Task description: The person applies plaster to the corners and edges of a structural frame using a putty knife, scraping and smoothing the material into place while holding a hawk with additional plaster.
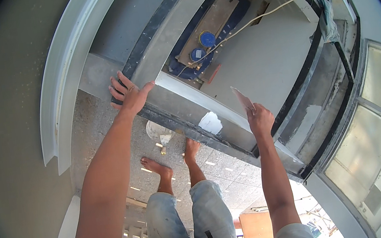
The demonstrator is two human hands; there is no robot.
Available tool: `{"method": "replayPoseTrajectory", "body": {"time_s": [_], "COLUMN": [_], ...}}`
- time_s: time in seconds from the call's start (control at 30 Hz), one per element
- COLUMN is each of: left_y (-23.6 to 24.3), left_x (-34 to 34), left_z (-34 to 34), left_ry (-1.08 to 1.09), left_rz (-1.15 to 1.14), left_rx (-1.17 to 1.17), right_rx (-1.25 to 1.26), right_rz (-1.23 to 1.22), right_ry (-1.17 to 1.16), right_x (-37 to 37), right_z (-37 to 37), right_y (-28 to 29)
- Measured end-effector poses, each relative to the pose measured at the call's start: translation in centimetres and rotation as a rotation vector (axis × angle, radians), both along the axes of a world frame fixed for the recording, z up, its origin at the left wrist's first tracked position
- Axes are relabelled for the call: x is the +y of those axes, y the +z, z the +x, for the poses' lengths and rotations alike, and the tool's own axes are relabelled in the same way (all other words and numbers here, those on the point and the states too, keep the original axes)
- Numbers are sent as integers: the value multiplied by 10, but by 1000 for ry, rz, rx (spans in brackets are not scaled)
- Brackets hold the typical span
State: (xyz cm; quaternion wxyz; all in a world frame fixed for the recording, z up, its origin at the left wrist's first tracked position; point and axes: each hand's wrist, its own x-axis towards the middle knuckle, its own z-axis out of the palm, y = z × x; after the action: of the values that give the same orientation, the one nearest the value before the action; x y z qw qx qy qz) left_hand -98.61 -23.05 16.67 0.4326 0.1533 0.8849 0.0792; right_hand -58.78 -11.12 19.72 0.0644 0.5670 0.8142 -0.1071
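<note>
Here, the left hand (pixel 132 100) spreads fingers on a ledge (pixel 167 118), the right hand (pixel 261 118) clasps a scraper (pixel 242 98), the tub label (pixel 199 54) illegible.

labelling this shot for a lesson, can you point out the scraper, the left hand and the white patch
Scraper (pixel 243 99): head view, on its blade.
Left hand (pixel 133 99): head view, on its back.
White patch (pixel 210 123): head view, on its middle.

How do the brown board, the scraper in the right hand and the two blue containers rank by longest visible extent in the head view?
1. Brown board
2. Scraper
3. Two blue containers: they look alike, so I leave them unranked.
</note>
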Motion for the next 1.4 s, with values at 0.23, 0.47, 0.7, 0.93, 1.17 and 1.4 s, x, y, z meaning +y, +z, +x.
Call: {"method": "replayPoseTrajectory", "body": {"time_s": [0.23, 0.47, 0.7, 0.93, 1.17, 1.4], "left_y": [-6, -8, -6, -7, -6, -8], "left_x": [-3, -5, -4, -4, -4, -3], "left_z": [2, 1, 1, 2, 1, 0], "left_ry": [-2, -6, -13, -19, -9, -20], "left_rz": [-4, -22, -16, -26, -7, -13], "left_rx": [12, 21, 21, 23, 16, 24], "right_rx": [95, -2, -24, 56, 41, 21], "right_rz": [-330, -289, -202, -249, -425, -145], "right_ry": [212, 365, 239, 161, 314, 316], "right_x": [-71, -89, -39, -33, -76, -53], "right_z": [-3, -20, -16, -6, -27, -26], "right_y": [-2, -23, -25, 0, -18, -27]}}
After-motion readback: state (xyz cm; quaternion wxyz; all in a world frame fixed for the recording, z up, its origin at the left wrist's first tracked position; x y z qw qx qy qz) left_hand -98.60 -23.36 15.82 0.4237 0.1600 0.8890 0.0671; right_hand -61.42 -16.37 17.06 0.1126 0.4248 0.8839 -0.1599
